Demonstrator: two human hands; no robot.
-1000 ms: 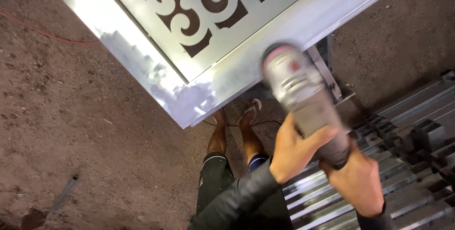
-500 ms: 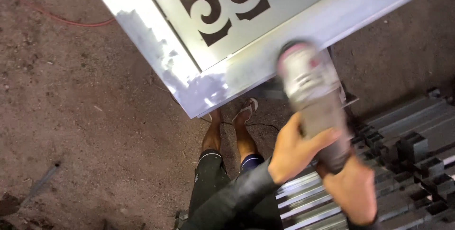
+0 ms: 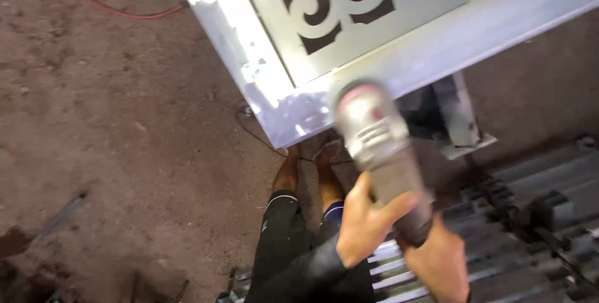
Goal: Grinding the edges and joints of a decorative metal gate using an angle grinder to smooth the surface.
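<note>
— Grinder [image 3: 380,153], where is it exactly?

— Held out in front of the person, its grey body blurred, the head end up against the lower rail of the metal gate frame [image 3: 437,47], close to the frame's corner [image 3: 284,125]. Whether the head touches the rail, I cannot tell through the blur.

— Who has hold of it?

— Both hands. The left hand [image 3: 365,222] wraps the middle of the body, fingers [image 3: 399,206] clamped round it with the thumb lying up along the side. The right hand [image 3: 440,262] grips the tail end just below, fingers closed tight on the grinder as well.

— And the gate frame?

— Pale grey, lying raised above the floor, with a cut scrollwork panel [image 3: 324,3] set inside it. The corner shows bright bare patches. A metal stand [image 3: 458,119] sits under the rail, just right of the grinder.

— What lies below?

— Dirt floor [image 3: 125,153], with a red cable [image 3: 131,13] near the top left. The person's bare feet [image 3: 306,166] stand under the corner, dark trousers [image 3: 287,240] above them. To the right, a stack of ridged metal sections [image 3: 536,215] lies on the floor beside the legs.
</note>
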